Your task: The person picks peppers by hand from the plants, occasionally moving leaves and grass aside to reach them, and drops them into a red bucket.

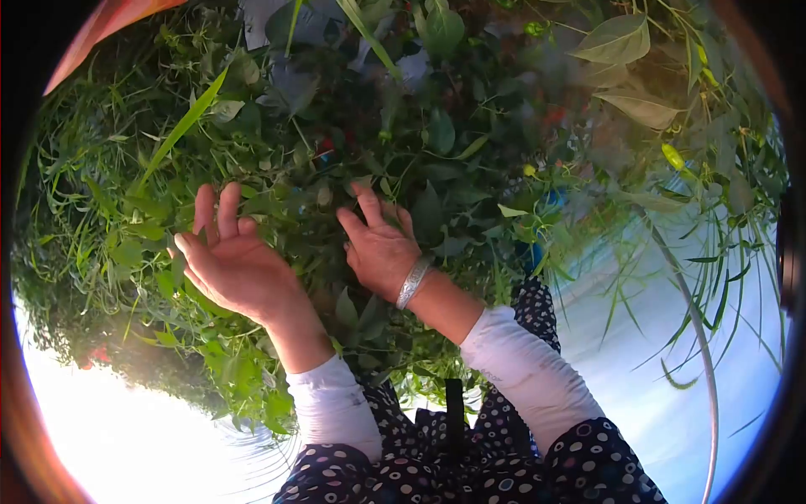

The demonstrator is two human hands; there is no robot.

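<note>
My left hand (237,267) is raised over the foliage with the palm partly turned up. Its fingers are apart and nothing shows in it. To its right, my right hand (382,250) reaches back-up into the dark green leaves (428,210), its fingers spread among them. Some of its fingertips are partly covered, and I see nothing held there. A silver bracelet (413,282) circles the right wrist. Leafy stems (151,231) surround both hands.
A yellow-green chili pepper (672,156) hangs at the upper right, near broad leaves (617,40). Long grass blades (189,118) rise at the left. A thin pale curved line (697,328) runs down the right side. Bright glare fills the lower left.
</note>
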